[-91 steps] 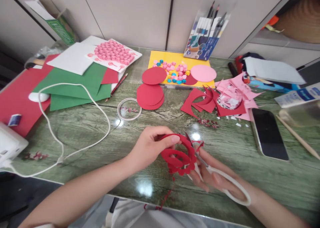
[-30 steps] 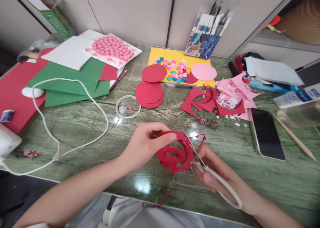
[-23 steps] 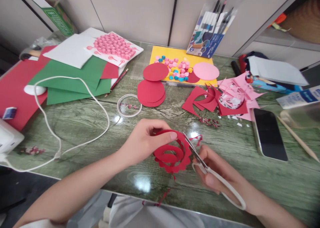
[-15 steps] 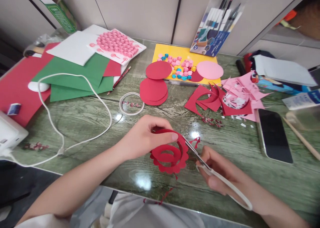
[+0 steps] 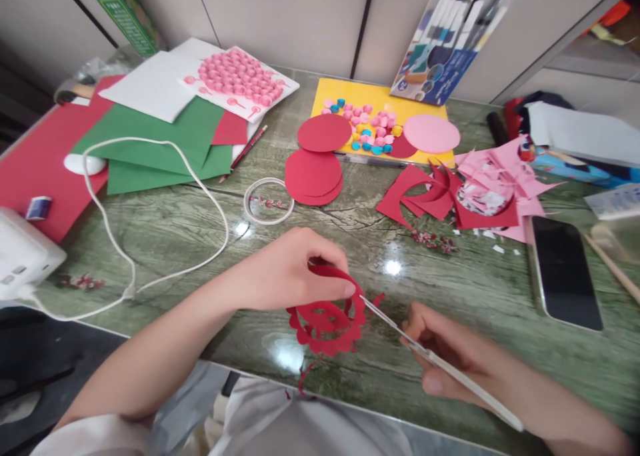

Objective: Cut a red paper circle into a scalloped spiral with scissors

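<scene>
My left hand (image 5: 295, 269) pinches a red paper spiral (image 5: 327, 339) with a scalloped outer edge, holding it above the table near the front edge. The spiral's inner rings hang loose below the fingers. In my right hand (image 5: 445, 349) is a pair of scissors (image 5: 465, 379) with pale handles. The blade tips reach the spiral's right rim, just beside my left thumb. A small red paper scrap lies past the blades, and a thin curled red strip (image 5: 304, 376) lies at the table's front edge.
Red paper circles (image 5: 314, 176), a tape roll (image 5: 269, 201) and a yellow sheet (image 5: 327, 89) with paper balls lie behind my hands. At right are red offcuts (image 5: 425, 196), pink scraps (image 5: 525, 176) and a phone (image 5: 565, 273). A white cable (image 5: 220, 243) loops at left by green sheets (image 5: 145, 136).
The red spiral has turned in my left hand and shifted slightly left and down. The scissors have tilted, their handles now edge-on, with the blades still at the paper's rim.
</scene>
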Demonstrator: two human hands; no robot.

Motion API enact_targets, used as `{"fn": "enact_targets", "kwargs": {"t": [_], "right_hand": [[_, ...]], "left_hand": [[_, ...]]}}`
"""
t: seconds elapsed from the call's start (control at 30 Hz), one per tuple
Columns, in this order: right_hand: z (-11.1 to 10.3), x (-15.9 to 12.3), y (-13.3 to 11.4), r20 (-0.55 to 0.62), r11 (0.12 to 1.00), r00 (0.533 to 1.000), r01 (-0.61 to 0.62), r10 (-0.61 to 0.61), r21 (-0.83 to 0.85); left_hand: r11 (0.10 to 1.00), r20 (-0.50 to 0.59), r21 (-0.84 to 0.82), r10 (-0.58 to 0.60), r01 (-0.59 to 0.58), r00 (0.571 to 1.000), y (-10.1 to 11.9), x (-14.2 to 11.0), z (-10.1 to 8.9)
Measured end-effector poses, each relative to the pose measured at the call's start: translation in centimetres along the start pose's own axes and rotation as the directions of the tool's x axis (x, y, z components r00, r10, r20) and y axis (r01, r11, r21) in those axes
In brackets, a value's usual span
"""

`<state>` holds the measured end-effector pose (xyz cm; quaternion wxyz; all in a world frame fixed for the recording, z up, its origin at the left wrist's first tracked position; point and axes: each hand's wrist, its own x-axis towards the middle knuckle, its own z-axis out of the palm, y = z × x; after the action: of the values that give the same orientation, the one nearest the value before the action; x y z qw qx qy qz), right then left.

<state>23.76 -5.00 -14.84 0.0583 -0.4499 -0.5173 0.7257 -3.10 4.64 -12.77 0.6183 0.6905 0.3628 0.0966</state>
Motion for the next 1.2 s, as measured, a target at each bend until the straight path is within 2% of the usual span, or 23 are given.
{"fn": "enact_targets", "kwargs": {"t": [0.23, 0.4, 0.6, 1.2], "right_hand": [[-0.3, -0.4, 1.0, -0.025, 0.985, 1.000, -0.013, 0.009, -0.174], [-0.4, -0.5, 1.0, -0.042, 0.949, 0.993, -0.115, 0.108, -0.294], [-0.4, -0.6, 1.0, -0.031, 0.925, 0.995, -0.096, 0.091, -0.366], [-0.2, -0.8, 1.7, -0.001, 0.898, 0.994, -0.098, 0.107, -0.429]], "left_hand": [[0.996, 0.082, 0.086, 0.007, -0.014, 0.997, 0.5, -0.1, -0.2], [0.993, 0.111, 0.114, 0.011, -0.023, 0.994, 0.4, 0.0, -0.1], [0.985, 0.177, 0.172, -0.033, 0.002, 0.984, 0.3, 0.0, 0.0], [0.971, 0.243, 0.239, -0.061, 0.001, 0.968, 0.0, 0.2, 0.3]]}}
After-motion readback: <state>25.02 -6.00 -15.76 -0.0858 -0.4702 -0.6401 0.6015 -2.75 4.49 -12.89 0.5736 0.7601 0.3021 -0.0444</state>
